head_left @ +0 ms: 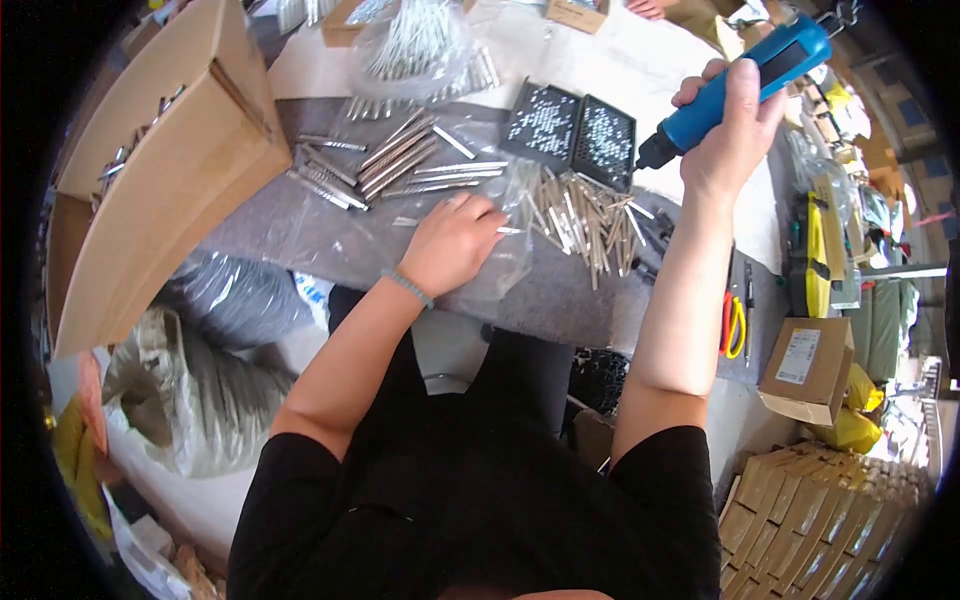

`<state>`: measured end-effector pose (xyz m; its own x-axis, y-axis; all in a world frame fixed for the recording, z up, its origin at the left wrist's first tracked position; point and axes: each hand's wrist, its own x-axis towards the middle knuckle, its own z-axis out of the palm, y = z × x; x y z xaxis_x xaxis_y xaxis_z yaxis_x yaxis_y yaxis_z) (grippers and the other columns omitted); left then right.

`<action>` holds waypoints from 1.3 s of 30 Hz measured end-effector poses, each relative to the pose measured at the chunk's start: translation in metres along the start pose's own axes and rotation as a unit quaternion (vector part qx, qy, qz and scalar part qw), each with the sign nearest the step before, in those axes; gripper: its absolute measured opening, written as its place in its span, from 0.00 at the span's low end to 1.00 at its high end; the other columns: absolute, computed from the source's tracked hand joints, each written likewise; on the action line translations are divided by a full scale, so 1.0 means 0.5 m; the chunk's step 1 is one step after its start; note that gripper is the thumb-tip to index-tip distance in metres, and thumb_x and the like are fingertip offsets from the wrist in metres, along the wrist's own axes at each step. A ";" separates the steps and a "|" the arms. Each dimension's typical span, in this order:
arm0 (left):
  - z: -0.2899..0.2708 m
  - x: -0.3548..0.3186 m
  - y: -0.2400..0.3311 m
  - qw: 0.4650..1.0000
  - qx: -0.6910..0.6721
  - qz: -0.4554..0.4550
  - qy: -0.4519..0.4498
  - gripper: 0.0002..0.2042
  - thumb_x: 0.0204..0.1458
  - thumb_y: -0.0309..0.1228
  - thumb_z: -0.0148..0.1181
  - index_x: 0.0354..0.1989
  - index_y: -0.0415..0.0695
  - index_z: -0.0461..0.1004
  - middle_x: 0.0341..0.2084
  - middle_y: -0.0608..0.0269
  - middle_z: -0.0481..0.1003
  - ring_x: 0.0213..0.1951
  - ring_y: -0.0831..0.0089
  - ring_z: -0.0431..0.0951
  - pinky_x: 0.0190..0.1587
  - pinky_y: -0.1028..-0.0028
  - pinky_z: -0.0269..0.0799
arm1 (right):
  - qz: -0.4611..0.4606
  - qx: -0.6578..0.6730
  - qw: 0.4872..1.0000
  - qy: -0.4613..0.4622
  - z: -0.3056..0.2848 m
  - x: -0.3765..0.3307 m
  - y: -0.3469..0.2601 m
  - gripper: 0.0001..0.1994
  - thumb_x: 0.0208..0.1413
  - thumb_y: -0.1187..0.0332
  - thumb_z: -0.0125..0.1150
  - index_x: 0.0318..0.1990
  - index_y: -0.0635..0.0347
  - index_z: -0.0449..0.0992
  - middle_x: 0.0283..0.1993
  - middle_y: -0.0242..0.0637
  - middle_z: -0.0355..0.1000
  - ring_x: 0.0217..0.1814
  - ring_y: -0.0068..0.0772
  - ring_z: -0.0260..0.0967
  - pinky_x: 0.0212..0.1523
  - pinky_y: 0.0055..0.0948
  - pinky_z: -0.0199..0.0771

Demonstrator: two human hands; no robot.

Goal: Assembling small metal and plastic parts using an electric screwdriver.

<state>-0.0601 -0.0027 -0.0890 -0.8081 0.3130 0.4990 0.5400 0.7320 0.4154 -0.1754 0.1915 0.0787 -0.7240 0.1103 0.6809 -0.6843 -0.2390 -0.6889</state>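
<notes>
My right hand (735, 125) is wrapped round a blue electric screwdriver (700, 112), its dark tip pointing down and left beside a black two-part tray of small screws (606, 135). On the grey mat, my left hand (453, 240) is closed over a thin metal rod (508, 231), one end of which shows past the fingers. Right of that hand lies a loose heap of slim metal rods (585, 220). Beyond it, thicker metal tubes (400, 155) are stacked on clear plastic film.
A tall cardboard box (180, 190) with metal pieces inside stands at the left. A plastic bag of white strips (415, 45) is at the back. Yellow-handled scissors (737, 325) lie right, near a small carton (806, 370). Stacked flat cardboard (820, 525) is at lower right.
</notes>
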 end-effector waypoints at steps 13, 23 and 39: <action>-0.009 0.001 0.005 0.999 -0.030 -0.010 0.008 0.09 0.45 0.26 0.61 0.36 0.40 0.75 0.33 0.59 0.71 0.39 0.60 0.71 0.41 0.66 0.69 | 0.031 -0.140 0.988 0.062 -0.065 -0.007 0.166 0.15 0.52 0.63 0.63 0.34 0.61 0.64 0.20 0.32 0.68 0.17 0.21 0.64 0.19 0.20 0.63; -0.010 0.003 0.007 1.000 -0.025 -0.016 -0.001 0.10 0.44 0.25 0.61 0.36 0.41 0.75 0.33 0.60 0.70 0.38 0.60 0.71 0.41 0.66 0.69 | 0.043 -0.138 0.987 0.077 -0.075 -0.031 0.180 0.14 0.56 0.60 0.58 0.32 0.60 0.63 0.20 0.34 0.67 0.17 0.23 0.64 0.19 0.22 0.63; -0.013 0.006 0.008 0.999 -0.031 -0.021 -0.007 0.10 0.44 0.25 0.61 0.37 0.40 0.75 0.33 0.59 0.70 0.39 0.60 0.71 0.41 0.66 0.69 | 0.031 -0.161 0.984 0.070 -0.078 -0.035 0.181 0.14 0.56 0.59 0.56 0.32 0.60 0.63 0.20 0.36 0.68 0.17 0.26 0.65 0.20 0.23 0.66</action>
<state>-0.0589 -0.0027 -0.0811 -0.8338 0.2917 0.4687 0.5184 0.7056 0.4832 -0.2280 0.2056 -0.0053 -0.7540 0.2429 0.6103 -0.6148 0.0662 -0.7859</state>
